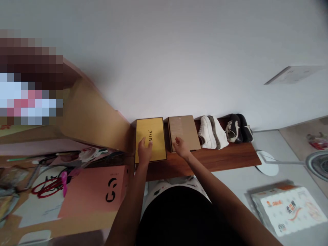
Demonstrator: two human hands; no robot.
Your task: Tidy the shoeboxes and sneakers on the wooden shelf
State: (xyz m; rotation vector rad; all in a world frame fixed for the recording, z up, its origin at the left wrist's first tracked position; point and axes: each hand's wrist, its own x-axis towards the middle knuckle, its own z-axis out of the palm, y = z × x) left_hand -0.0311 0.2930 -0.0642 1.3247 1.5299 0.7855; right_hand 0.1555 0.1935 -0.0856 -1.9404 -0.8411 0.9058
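My left hand [145, 149] is over the front part of a yellow shoe box [156, 128] with dark edges and black lettering; its thumb and fingers are apart, with nothing between them. Whether it touches the lid I cannot tell. Beside that box, across a narrow gap, lies a brown cardboard box [188, 128] with a printed panel. Above its front left part my right hand [181, 147] has its fingers curled in, and no object shows in them. Both boxes rest on a dark wooden shelf board [205, 162] against the wall.
White sneakers [208, 133] and black shoes [234, 128] stand right of the boxes. A pink box [94, 191] and clutter with a red cord [47, 188] lie at left. A wrapped tissue pack [292, 208] and a fan [319, 165] are on the right.
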